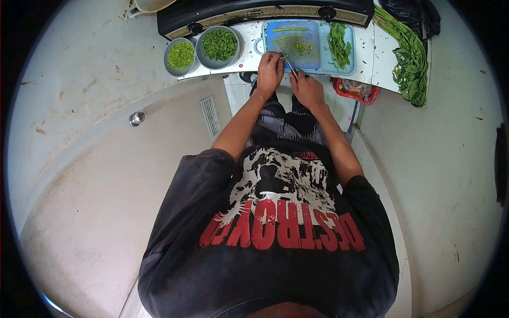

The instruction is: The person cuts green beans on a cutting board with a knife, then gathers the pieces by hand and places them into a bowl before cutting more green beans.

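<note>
My right hand is closed round the handle of a knife, whose thin blade points up and left over a blue cutting board. Beside the blade, my left hand has its fingers pinched together at the board's near edge, on what looks like a thin green stem, mostly hidden. Long green stems lie across the far part of the board. A few small chopped pieces are right of the blade. Picked green leaves fill the light blue tray's right side.
To the left stand a grey bowl of pale green chopped stems and a larger bowl of dark chopped greens. A black stove runs behind. Leafy stalks lie at right near a black bag. A red bag sits below the counter edge.
</note>
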`<act>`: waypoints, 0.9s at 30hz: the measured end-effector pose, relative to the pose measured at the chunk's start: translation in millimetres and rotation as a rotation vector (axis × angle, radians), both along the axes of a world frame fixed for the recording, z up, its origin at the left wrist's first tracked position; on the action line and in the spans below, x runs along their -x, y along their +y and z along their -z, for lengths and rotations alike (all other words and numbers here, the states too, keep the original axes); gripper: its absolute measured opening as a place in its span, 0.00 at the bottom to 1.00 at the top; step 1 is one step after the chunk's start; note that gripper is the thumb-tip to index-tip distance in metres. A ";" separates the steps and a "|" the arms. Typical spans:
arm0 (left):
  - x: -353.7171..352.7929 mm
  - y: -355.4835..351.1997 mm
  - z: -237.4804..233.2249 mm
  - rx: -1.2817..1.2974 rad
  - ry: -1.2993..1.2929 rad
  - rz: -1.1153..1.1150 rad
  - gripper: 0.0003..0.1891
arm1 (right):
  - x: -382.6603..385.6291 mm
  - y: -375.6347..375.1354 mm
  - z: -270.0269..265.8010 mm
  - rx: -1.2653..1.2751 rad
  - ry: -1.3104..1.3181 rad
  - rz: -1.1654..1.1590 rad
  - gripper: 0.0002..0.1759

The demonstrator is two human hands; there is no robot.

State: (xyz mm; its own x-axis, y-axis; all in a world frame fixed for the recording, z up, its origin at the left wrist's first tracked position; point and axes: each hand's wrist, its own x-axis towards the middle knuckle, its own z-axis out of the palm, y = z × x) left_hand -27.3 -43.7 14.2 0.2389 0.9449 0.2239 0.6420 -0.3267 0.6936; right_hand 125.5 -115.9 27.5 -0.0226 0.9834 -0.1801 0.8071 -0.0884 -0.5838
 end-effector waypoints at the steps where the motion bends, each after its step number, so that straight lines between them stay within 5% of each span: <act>1: -0.2 -0.1 -0.6 0.033 -0.008 -0.003 0.10 | 0.5 1.2 0.5 -0.009 -0.001 0.001 0.23; 27: -0.5 -0.4 -2.7 0.030 0.005 -0.035 0.08 | 2.0 1.0 2.4 0.041 0.002 0.021 0.22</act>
State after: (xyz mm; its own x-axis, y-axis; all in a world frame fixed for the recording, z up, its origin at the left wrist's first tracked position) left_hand -26.8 -44.1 16.9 0.2063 0.9590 0.1945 0.6562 -0.2830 0.6995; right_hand 123.5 -114.9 25.2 -0.0022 0.9755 -0.2199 0.8036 -0.1291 -0.5809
